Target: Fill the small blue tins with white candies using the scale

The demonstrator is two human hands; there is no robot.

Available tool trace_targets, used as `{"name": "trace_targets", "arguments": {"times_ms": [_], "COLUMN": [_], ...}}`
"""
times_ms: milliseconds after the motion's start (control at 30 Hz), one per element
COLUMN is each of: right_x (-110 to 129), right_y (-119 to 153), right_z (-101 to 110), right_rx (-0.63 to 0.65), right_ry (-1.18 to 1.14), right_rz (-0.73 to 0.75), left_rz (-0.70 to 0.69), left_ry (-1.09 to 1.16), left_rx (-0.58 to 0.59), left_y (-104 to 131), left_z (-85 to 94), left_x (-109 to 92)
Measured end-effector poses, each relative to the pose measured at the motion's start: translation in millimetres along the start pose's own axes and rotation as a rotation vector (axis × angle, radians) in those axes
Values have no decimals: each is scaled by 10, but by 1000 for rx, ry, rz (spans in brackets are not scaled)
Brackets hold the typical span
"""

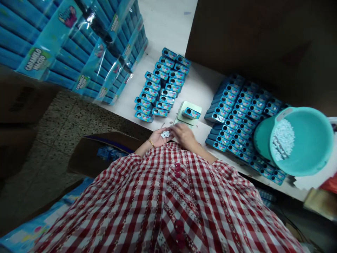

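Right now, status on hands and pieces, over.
Left hand cupped, holding small white pieces. Right hand picking at them. One blue box on green scale ahead. Nothing between.

"CARAMELO MACIZO" legible, white w/ dark outline on green patch, on label of shrink-wrapped pack of blue boxes [39, 59], upper left. Same wording, smaller, on neighbouring pack label [82, 82] lower down & on another pack label [115, 23] nearer top centre; partly glare-covered, read mostly by match w/ first. Pink-purple brand logo [67, 15] on top pack label: script lettering, not readable. Small blue boxes on bench, left group [158, 89], right group [240, 116], single box on green pad [191, 113]: printed coloured stickers on faces, too small to read. No numbers or other signs legible elsewhere.
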State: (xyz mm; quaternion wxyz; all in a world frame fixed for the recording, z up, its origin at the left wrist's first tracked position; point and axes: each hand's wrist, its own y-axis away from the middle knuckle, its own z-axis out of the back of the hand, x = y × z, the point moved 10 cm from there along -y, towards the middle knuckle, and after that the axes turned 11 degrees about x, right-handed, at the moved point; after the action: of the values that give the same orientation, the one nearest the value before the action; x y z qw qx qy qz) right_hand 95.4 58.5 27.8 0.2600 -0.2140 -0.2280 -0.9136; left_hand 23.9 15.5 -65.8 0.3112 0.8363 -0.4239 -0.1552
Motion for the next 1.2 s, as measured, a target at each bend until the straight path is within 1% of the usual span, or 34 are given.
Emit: {"name": "trace_targets", "arguments": {"times_ms": [67, 133, 233, 333, 467, 533, 600, 667, 767, 833, 867, 933, 1000, 1100, 1200], "right_x": [253, 314, 240, 130, 24, 0, -17, -86, -327, -532, -632, -809, -935, -1021, -1042], "right_y": [-28, -31, -7, 22, 59, 89, 132, 188, 278, 308, 305, 261, 182, 65, 23], "right_z": [-179, -278, -372, -401, -448, -445, -380, -242, 79, 317, 423, 587, 671, 692, 691], "right_rx": [94, 121, 152, 165, 213, 201, 128, 7, -213, -335, -375, -416, -414, -391, -396], "right_ry": [-3, -4, -10, -10, -31, -73, -154, -266, -413, -452, -448, -404, -339, -257, -233], "right_rz": [82, 96, 90, 54, -17, -16, 19, 43, 20, -24, -52, -118, -179, -234, -242], "left_rz": [17, 33, 54, 67, 84, 91, 90, 80, 59, 36, 22, -8, -33, -52, -52], "left_ry": [3, -5, -25, -49, -87, -99, -101, -104, -103, -95, -92, -92, -90, -78, -61], "left_rx": [-42, -75, -109, -134, -117, -92, -59, -28, 11, 36, 40, 34, 18, 0, -10], "left_y": [-10, -10, -10, -29, -80, -109, -139, -166, -191, -195, -193, -180, -160, -124, -93], "left_z": [13, 40, 93, 141, 133, 111, 83, 57, -2, -64, -92, -129, -140, -116, -58], "left_x": [67, 121, 185, 226, 263, 279, 290, 285, 246, 193, 161, 96, 47, 24, 40]}}
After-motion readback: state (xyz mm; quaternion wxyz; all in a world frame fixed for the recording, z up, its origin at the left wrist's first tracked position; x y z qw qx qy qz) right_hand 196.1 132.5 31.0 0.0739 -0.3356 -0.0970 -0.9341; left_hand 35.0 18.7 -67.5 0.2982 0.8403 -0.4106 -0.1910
